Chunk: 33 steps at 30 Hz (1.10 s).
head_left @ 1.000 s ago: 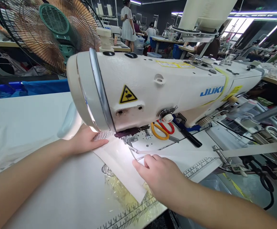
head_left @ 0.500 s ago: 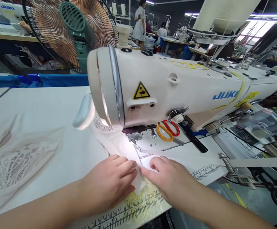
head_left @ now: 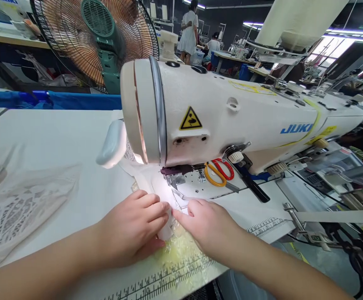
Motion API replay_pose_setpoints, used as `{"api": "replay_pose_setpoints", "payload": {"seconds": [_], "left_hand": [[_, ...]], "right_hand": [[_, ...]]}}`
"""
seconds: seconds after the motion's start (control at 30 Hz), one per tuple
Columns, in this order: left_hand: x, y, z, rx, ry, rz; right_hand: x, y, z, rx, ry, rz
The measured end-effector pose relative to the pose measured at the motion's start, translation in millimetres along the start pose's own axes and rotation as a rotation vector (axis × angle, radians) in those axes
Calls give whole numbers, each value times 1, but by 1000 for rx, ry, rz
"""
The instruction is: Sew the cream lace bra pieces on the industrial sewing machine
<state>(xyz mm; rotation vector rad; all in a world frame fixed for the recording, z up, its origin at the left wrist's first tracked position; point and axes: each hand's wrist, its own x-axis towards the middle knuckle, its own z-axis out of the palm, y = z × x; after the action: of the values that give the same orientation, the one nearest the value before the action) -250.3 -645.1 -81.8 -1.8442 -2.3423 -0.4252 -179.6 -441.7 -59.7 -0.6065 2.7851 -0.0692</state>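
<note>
A white JUKI sewing machine [head_left: 231,112] stands on a white table [head_left: 59,137]. A strip of white fabric [head_left: 156,189] runs from under the machine head toward me, brightly lit by the needle lamp. My left hand [head_left: 131,227] lies flat on the near end of this strip with fingers pressing it down. My right hand [head_left: 208,225] presses the fabric just right of it, fingertips nearly touching the left hand's. The needle area [head_left: 172,177] sits just beyond both hands.
Orange and red scissors [head_left: 217,171] lie on the machine bed. White lace fabric [head_left: 15,208] lies at the left. A ruler strip [head_left: 159,279] runs along the table's front edge. A fan [head_left: 97,37] stands behind. A person stands far back among other workstations.
My left hand has come from beside the machine head down to the fabric's near end, next to my right hand. The fabric has fed in further. The view has shifted left.
</note>
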Motion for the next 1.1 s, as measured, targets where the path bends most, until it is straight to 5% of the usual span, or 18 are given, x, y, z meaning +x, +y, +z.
{"api": "replay_pose_setpoints", "payload": {"seconds": [0.53,1.1], "left_hand": [[0,-28,7,144,98,53],[8,-55,-1,272,70,34]], "right_hand": [[34,-13,-21,-155,-224,119],[40,-30,-19,-118,-251,187]]}}
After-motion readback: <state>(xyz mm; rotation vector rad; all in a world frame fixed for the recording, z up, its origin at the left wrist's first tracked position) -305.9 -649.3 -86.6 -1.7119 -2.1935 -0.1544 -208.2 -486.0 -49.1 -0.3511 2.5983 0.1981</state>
